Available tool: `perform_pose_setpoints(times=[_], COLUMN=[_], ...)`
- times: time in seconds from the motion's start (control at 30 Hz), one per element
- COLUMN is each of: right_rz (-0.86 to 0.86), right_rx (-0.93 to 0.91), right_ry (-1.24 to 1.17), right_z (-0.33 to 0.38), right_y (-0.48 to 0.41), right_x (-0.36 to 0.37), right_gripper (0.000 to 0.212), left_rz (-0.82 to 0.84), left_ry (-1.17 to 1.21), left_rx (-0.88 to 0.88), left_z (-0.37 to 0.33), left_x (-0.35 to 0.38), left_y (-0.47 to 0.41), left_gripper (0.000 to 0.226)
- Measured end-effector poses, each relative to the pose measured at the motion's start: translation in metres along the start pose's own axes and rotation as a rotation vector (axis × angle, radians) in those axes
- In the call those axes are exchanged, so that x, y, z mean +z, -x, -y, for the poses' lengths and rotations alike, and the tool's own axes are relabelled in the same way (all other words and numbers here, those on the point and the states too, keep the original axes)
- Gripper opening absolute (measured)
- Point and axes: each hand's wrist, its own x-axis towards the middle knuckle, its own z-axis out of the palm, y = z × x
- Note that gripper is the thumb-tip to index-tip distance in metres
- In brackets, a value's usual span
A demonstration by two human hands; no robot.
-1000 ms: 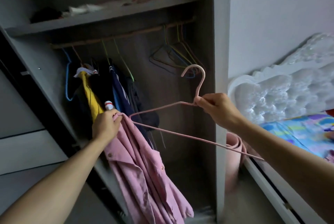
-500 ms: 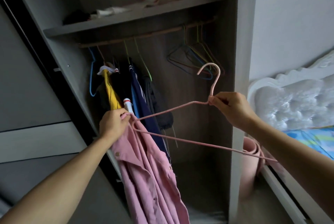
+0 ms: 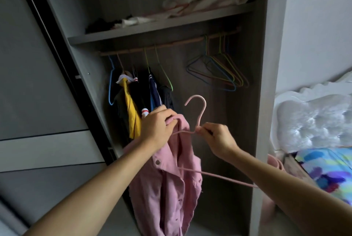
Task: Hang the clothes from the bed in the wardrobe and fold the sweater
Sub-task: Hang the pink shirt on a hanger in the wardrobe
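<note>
A pink buttoned shirt (image 3: 171,184) hangs down in front of the open wardrobe. My left hand (image 3: 157,125) grips its collar together with the left end of a pink wire hanger (image 3: 198,115). My right hand (image 3: 217,138) pinches the hanger at the base of its hook. The hanger's left arm runs into the shirt's neck, while its bottom bar slants down to the right under my right forearm. Its hook points up, well below the wooden rail (image 3: 171,44).
Dark, yellow and blue clothes (image 3: 141,102) hang at the rail's left. Several bare coloured hangers (image 3: 219,71) hang at its right. Above, a shelf (image 3: 162,26) carries crumpled clothes. A sliding door (image 3: 38,83) stands left; a white headboard (image 3: 312,121) and colourful bedding (image 3: 327,169) lie right.
My right hand has brought the hanger left toward my left hand, and the hanger's left arm has slid into the shirt's neck. The view has tilted up and left.
</note>
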Motion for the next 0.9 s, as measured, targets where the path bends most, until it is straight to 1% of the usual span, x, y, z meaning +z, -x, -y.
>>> perform_pose_setpoints(times=[0.07,0.1,0.17,0.2,0.23,0.3,0.37,0.4,0.43,0.47,0.53,0.57,0.63,0.7,0.73,0.8,0.87,0.9], right_rz=[-0.033,-0.061,-0.08,-0.055,-0.003,0.192,0.422,0.521,0.602,0.668,0.705,0.685,0.594,0.477,0.427,0.355,0.298,0.274], right_rx=[0.051,0.056,0.069,0.107,0.173,0.384,0.597,0.65,0.662,0.64,0.547,0.493,0.38,0.377,0.401,0.429,0.454,0.475], right_ry=[-0.153,-0.227,-0.364,-0.453,-0.565,-0.816,-0.993,-1.015,-0.971,-0.854,-0.526,-0.392,-0.134,0.2,0.322,0.409,0.369,0.34], right_z=[0.003,0.006,0.017,0.022,0.026,0.029,0.026,0.023,0.02,0.018,0.018,0.018,0.013,-0.001,-0.012,-0.036,-0.058,-0.068], right_y=[0.002,0.002,-0.001,-0.003,-0.004,-0.006,-0.009,-0.01,-0.009,-0.009,-0.007,-0.006,-0.005,-0.003,-0.001,0.004,0.012,0.016], right_x=[0.01,0.011,0.013,0.014,0.016,0.018,0.016,0.014,0.016,0.018,0.03,0.039,0.057,0.064,0.064,0.057,0.042,0.033], right_gripper=[0.03,0.03,0.031,0.034,0.038,0.041,0.032,0.026,0.018,0.015,0.035,0.041,0.044,0.047,0.044,0.029,0.012,0.01], left_rz=[0.037,0.076,0.168,0.195,0.207,0.199,0.176,0.165,0.16,0.161,0.165,0.165,0.164,0.155,0.146,0.144,0.162,0.17], left_ry=[0.052,0.071,0.041,0.004,-0.036,-0.105,-0.131,-0.132,-0.131,-0.131,-0.13,-0.129,-0.166,-0.229,-0.262,-0.321,-0.352,-0.36], left_rx=[0.003,-0.013,-0.034,-0.026,-0.006,0.063,0.128,0.155,0.178,0.196,0.214,0.223,0.253,0.293,0.304,0.28,0.228,0.211], left_z=[0.002,0.004,0.009,0.011,0.014,0.02,0.025,0.026,0.027,0.026,0.022,0.021,0.022,0.027,0.032,0.046,0.063,0.071], left_x=[-0.004,-0.005,-0.008,-0.009,-0.009,-0.011,-0.015,-0.017,-0.019,-0.02,-0.02,-0.02,-0.02,-0.02,-0.021,-0.021,-0.021,-0.021], left_y=[0.0,0.0,0.0,0.0,-0.001,-0.001,-0.001,-0.002,-0.003,-0.004,-0.007,-0.008,-0.01,-0.009,-0.009,-0.007,-0.004,-0.003], left_gripper=[0.008,0.011,0.017,0.018,0.019,0.018,0.016,0.015,0.015,0.015,0.018,0.021,0.026,0.037,0.043,0.053,0.058,0.06])
